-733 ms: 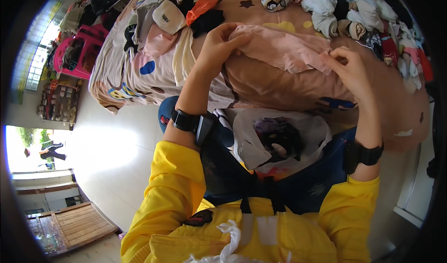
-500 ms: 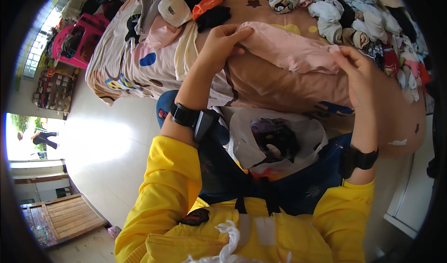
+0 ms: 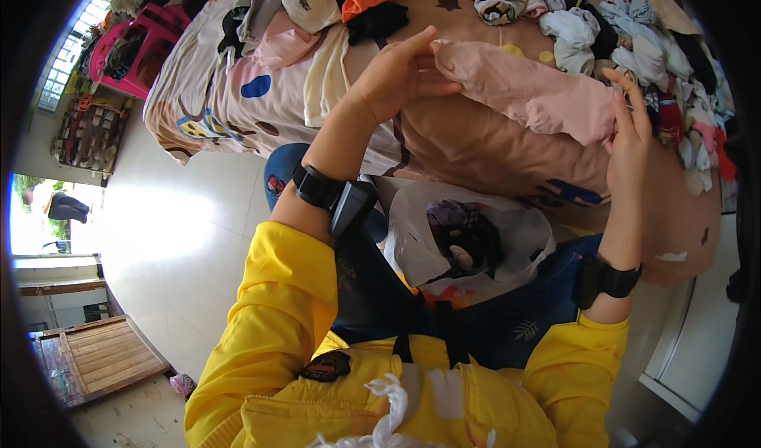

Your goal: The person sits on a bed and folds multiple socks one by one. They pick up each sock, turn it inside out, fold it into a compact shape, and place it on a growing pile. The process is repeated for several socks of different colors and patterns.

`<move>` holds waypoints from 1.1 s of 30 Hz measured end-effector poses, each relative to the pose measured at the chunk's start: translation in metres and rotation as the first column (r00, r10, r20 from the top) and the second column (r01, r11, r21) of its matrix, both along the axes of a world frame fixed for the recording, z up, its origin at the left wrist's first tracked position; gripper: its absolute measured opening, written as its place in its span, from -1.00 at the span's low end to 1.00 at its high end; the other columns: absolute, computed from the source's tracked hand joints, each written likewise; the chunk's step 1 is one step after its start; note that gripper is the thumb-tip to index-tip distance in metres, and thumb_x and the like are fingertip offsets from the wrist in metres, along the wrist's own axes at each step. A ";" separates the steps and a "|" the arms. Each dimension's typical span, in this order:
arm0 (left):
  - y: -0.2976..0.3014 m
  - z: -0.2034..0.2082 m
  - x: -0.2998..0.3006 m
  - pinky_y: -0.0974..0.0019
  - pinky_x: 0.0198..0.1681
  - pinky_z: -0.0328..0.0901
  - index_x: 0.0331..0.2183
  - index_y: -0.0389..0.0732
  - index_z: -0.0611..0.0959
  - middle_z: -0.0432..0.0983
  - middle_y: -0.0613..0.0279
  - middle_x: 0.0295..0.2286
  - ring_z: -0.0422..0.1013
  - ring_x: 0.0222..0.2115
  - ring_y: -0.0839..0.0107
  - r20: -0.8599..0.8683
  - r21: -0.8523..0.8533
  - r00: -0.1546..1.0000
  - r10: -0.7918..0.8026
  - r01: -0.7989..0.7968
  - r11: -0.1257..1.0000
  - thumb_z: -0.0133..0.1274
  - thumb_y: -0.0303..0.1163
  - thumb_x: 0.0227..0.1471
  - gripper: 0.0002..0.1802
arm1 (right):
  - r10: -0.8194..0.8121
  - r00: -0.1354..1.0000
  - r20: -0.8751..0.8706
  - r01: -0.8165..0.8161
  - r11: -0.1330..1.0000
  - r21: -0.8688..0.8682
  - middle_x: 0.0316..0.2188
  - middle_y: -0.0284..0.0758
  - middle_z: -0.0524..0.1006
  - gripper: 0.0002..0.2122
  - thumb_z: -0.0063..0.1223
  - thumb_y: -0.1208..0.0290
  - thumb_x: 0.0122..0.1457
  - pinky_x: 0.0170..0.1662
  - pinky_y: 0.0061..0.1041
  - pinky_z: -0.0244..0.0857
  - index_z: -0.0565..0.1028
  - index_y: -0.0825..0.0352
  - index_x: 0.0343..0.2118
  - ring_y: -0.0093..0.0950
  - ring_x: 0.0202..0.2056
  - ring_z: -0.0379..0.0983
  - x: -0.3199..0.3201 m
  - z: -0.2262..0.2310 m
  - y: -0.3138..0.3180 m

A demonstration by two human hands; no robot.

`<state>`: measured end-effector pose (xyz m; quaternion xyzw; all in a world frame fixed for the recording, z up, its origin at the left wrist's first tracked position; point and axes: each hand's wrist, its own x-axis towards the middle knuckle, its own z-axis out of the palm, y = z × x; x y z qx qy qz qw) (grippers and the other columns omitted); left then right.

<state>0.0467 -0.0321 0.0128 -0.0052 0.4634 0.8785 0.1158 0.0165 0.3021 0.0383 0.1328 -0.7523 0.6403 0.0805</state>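
A pale pink garment (image 3: 533, 91) is stretched between my hands above the bed (image 3: 476, 151). My left hand (image 3: 396, 74) pinches its upper left end, and my right hand (image 3: 630, 127) grips its right edge. Both wrists wear black bands, and my sleeves are yellow. Below the garment, a white plastic bag (image 3: 468, 242) with dark clothes inside rests on my lap.
Small folded items (image 3: 317, 8) lie at the bed's far left, and a heap of mixed socks and clothes (image 3: 634, 36) runs along the far right. A pink basket (image 3: 131, 44) stands beyond the bed. A wooden pallet (image 3: 99, 361) lies on the tiled floor at left.
My hands have drawn the pink garment out longer and tauter; my right hand has slid down and to the right along its edge.
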 end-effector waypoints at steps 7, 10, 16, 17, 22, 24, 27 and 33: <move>0.043 -0.003 0.011 0.43 -0.42 0.37 -0.24 -0.33 0.51 0.48 0.24 -0.41 0.47 -0.43 0.51 -0.632 -0.218 0.545 0.551 -0.807 0.549 0.15 -0.44 0.02 -0.74 | 0.349 0.910 0.226 -0.274 0.912 -0.304 -0.01 -0.11 0.47 -0.51 -0.39 0.25 0.33 0.01 -0.52 0.26 0.24 0.55 0.16 -0.46 -0.09 0.47 0.016 0.018 -0.012; 0.090 0.003 0.041 0.41 -0.50 0.33 -0.33 -0.25 0.52 0.47 0.33 -0.49 0.45 -0.53 0.51 -0.723 -0.517 0.690 0.017 -0.557 0.650 0.24 -0.30 -0.03 -0.71 | 0.460 0.850 0.256 -0.407 0.882 -0.237 0.08 -0.11 0.36 -0.51 -0.38 0.25 0.34 0.09 -0.51 0.21 0.18 0.48 0.21 -0.41 -0.02 0.42 0.043 0.037 -0.025; 0.136 0.006 0.052 0.25 -0.52 0.33 -0.35 -0.23 0.47 0.45 0.15 -0.58 0.43 -0.57 0.17 -0.776 -0.591 0.628 -0.054 -0.695 0.409 0.14 -0.27 0.02 -0.74 | 0.403 0.915 -0.004 -0.388 0.884 0.260 0.12 -0.21 0.26 -0.64 -0.31 0.41 0.34 0.18 -0.55 0.02 0.22 0.46 0.13 -0.47 0.12 0.21 0.079 0.046 -0.045; 0.136 0.007 0.050 0.24 -0.52 0.32 -0.35 -0.24 0.47 0.45 0.14 -0.58 0.43 -0.57 0.16 -0.783 -0.581 0.622 -0.038 -0.707 0.404 0.11 -0.29 0.04 -0.76 | 0.366 0.930 -0.019 -0.349 0.900 0.260 0.08 -0.21 0.30 -0.66 -0.30 0.44 0.33 0.16 -0.54 0.06 0.23 0.47 0.11 -0.45 0.09 0.25 0.078 0.043 -0.046; 0.138 0.012 0.048 0.21 -0.48 0.32 -0.32 -0.27 0.45 0.46 0.01 -0.54 0.43 -0.54 0.07 -0.660 -0.416 0.717 0.223 -0.596 0.687 0.03 -0.39 0.08 -0.83 | 0.289 0.943 -0.168 -0.251 0.944 0.216 -0.18 -0.21 0.48 -0.75 -0.25 0.59 0.29 0.01 -0.46 0.27 0.31 0.48 0.00 -0.33 -0.13 0.46 0.062 0.025 -0.043; 0.142 0.014 0.051 0.21 -0.46 0.33 -0.32 -0.28 0.46 0.46 -0.03 -0.53 0.44 -0.53 0.04 -0.692 -0.279 0.658 0.296 -0.623 0.731 0.02 -0.41 0.08 -0.85 | 0.282 0.880 -0.383 -0.048 0.854 0.517 -0.29 -0.21 0.52 -0.80 -0.18 0.62 0.24 -0.16 -0.47 0.35 0.41 0.49 -0.11 -0.37 -0.27 0.51 0.060 0.021 -0.041; 0.146 0.010 0.066 0.17 -0.46 0.33 -0.34 -0.21 0.48 0.44 0.04 -0.55 0.44 -0.54 0.04 -0.884 -0.341 0.466 0.039 -0.699 0.628 0.08 -0.45 -0.01 -0.86 | 0.336 0.921 -0.197 -0.136 0.753 0.644 -0.19 -0.14 0.53 -0.79 -0.14 0.60 0.20 -0.23 -0.49 0.35 0.45 0.48 -0.13 -0.46 -0.24 0.51 0.062 0.021 -0.038; 0.150 0.002 0.076 0.12 -0.54 0.33 -0.37 -0.22 0.42 0.44 0.09 -0.56 0.43 -0.57 0.06 -0.891 -0.424 0.410 -0.195 -0.598 0.681 0.06 -0.40 -0.04 -0.82 | 0.334 0.935 0.122 -0.258 0.874 -0.412 0.07 -0.19 0.38 -0.59 -0.13 0.55 0.21 0.10 -0.43 0.28 0.27 0.49 0.14 -0.40 0.06 0.37 0.063 0.017 -0.040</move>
